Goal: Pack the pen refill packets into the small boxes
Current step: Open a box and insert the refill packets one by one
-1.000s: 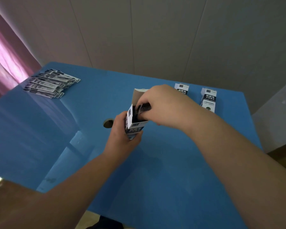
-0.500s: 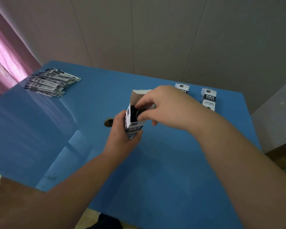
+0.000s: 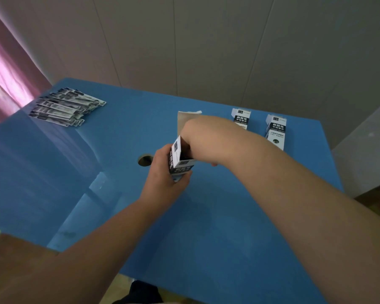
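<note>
My left hand (image 3: 165, 178) grips a small black-and-white box (image 3: 181, 166) just above the middle of the blue table (image 3: 228, 227). The box is upright and slightly tilted, and its top flap (image 3: 187, 116) stands open. My right hand (image 3: 204, 141) is bent over the box mouth with its fingertips reaching down into it. Those fingers are hidden behind the back of the hand, and something dark shows inside the opening. A pile of pen refill packets (image 3: 66, 108) lies at the far left of the table.
Two more small boxes (image 3: 241, 119) (image 3: 275, 133) stand upright at the far right of the table. A round cable hole (image 3: 144, 160) sits just left of my left hand. A pink curtain (image 3: 7, 73) hangs at the left, and a panelled wall is behind the table.
My right hand has turned over the box mouth and its fingers have gone down into it. The dark packet ends it pinched above the opening have sunk inside. My left hand keeps its grip.
</note>
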Action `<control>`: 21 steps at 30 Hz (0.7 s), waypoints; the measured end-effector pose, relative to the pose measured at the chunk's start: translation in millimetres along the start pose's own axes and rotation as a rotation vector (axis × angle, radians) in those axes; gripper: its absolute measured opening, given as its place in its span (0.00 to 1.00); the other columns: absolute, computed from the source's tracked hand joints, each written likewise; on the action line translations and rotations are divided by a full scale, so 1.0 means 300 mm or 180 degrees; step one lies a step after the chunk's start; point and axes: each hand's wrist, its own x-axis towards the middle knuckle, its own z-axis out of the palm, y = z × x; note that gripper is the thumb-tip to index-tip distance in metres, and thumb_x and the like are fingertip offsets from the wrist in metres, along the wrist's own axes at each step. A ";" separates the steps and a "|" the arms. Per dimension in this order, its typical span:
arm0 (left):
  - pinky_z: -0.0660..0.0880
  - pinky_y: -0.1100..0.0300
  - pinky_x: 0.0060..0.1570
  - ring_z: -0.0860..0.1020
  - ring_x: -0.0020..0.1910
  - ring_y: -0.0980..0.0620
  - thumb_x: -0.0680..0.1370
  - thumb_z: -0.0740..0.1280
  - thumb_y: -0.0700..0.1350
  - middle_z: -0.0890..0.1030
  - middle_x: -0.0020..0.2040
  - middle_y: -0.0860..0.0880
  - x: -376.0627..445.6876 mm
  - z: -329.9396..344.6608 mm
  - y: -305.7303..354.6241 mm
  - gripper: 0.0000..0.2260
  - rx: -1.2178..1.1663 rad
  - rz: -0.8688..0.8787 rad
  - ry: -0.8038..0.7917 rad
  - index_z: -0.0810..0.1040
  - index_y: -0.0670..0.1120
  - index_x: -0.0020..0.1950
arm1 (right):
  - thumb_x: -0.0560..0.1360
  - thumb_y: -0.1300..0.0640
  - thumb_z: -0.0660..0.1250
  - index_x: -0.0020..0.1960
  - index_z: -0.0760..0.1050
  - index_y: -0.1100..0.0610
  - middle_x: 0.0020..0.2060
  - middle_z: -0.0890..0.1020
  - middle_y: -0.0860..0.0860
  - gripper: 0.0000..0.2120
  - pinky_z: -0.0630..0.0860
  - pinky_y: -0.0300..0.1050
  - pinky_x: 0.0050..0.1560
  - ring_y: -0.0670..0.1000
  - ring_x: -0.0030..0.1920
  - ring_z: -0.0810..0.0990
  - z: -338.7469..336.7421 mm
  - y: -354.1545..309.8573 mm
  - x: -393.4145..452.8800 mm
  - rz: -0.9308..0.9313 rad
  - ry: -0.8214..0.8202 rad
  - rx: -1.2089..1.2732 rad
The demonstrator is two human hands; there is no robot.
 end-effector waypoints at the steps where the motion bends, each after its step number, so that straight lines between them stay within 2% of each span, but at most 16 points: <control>1: 0.79 0.43 0.55 0.79 0.57 0.47 0.71 0.73 0.45 0.77 0.59 0.49 0.003 0.000 0.002 0.32 -0.0016 -0.0006 0.0025 0.64 0.77 0.61 | 0.74 0.64 0.63 0.30 0.71 0.56 0.09 0.66 0.47 0.15 0.63 0.38 0.27 0.48 0.23 0.71 -0.002 -0.013 0.023 0.0099 0.0016 -0.0035; 3: 0.79 0.43 0.55 0.80 0.57 0.48 0.70 0.73 0.47 0.77 0.59 0.49 0.006 -0.002 0.001 0.32 -0.0055 -0.0031 0.0033 0.64 0.77 0.61 | 0.75 0.64 0.64 0.30 0.70 0.57 0.08 0.65 0.48 0.15 0.64 0.39 0.27 0.49 0.23 0.72 -0.011 -0.030 0.052 0.0217 -0.0009 0.0033; 6: 0.80 0.50 0.54 0.80 0.57 0.51 0.71 0.73 0.46 0.77 0.58 0.56 0.007 -0.005 -0.009 0.32 -0.0108 -0.0040 -0.0003 0.64 0.77 0.60 | 0.74 0.60 0.65 0.33 0.75 0.56 0.13 0.72 0.48 0.11 0.64 0.38 0.26 0.48 0.17 0.75 -0.006 0.000 0.035 0.0110 0.0072 0.0456; 8: 0.78 0.57 0.52 0.79 0.57 0.53 0.71 0.73 0.46 0.77 0.58 0.61 0.007 -0.006 -0.011 0.32 -0.0183 -0.0029 -0.0026 0.64 0.77 0.61 | 0.71 0.54 0.68 0.36 0.81 0.51 0.20 0.79 0.48 0.07 0.65 0.37 0.27 0.44 0.20 0.78 0.007 0.047 -0.004 -0.0236 0.0413 0.0844; 10: 0.77 0.64 0.52 0.79 0.59 0.57 0.71 0.74 0.49 0.76 0.58 0.65 0.009 -0.009 -0.009 0.32 -0.0279 -0.0034 -0.0048 0.63 0.78 0.62 | 0.68 0.48 0.73 0.38 0.84 0.45 0.26 0.81 0.43 0.02 0.67 0.37 0.27 0.41 0.27 0.79 0.035 0.094 -0.050 -0.0411 0.0873 0.1571; 12: 0.75 0.72 0.50 0.78 0.58 0.64 0.71 0.75 0.48 0.75 0.58 0.71 0.010 -0.016 -0.008 0.34 -0.0347 -0.0057 -0.0054 0.61 0.79 0.63 | 0.65 0.44 0.78 0.41 0.83 0.44 0.30 0.80 0.32 0.08 0.65 0.29 0.26 0.37 0.30 0.77 0.068 0.124 -0.079 -0.0336 0.1449 0.2520; 14: 0.74 0.77 0.48 0.77 0.58 0.69 0.72 0.77 0.43 0.75 0.59 0.73 0.009 -0.023 -0.003 0.39 -0.0379 -0.0046 -0.0058 0.60 0.79 0.64 | 0.63 0.41 0.80 0.45 0.79 0.43 0.34 0.80 0.31 0.15 0.67 0.28 0.30 0.38 0.31 0.75 0.125 0.141 -0.094 -0.0163 0.1820 0.3254; 17: 0.74 0.74 0.52 0.77 0.62 0.66 0.74 0.76 0.37 0.74 0.62 0.71 0.008 -0.021 -0.002 0.41 -0.0541 -0.0066 -0.0217 0.59 0.70 0.73 | 0.62 0.44 0.82 0.51 0.74 0.42 0.50 0.82 0.38 0.23 0.74 0.34 0.43 0.38 0.46 0.81 0.236 0.139 -0.093 -0.0062 0.1765 0.3873; 19: 0.76 0.68 0.56 0.77 0.64 0.61 0.76 0.74 0.39 0.74 0.66 0.67 0.011 -0.014 0.005 0.39 -0.0612 -0.0066 -0.0390 0.55 0.64 0.76 | 0.65 0.49 0.82 0.54 0.73 0.42 0.56 0.82 0.39 0.23 0.79 0.43 0.51 0.40 0.58 0.80 0.290 0.119 -0.085 -0.0311 0.1632 0.4307; 21: 0.75 0.62 0.63 0.74 0.69 0.56 0.79 0.71 0.45 0.72 0.72 0.58 0.016 -0.006 0.015 0.39 -0.0590 0.0042 -0.0598 0.50 0.65 0.79 | 0.69 0.52 0.78 0.55 0.74 0.43 0.57 0.82 0.42 0.19 0.81 0.49 0.57 0.44 0.63 0.79 0.322 0.101 -0.078 -0.0636 0.1775 0.4578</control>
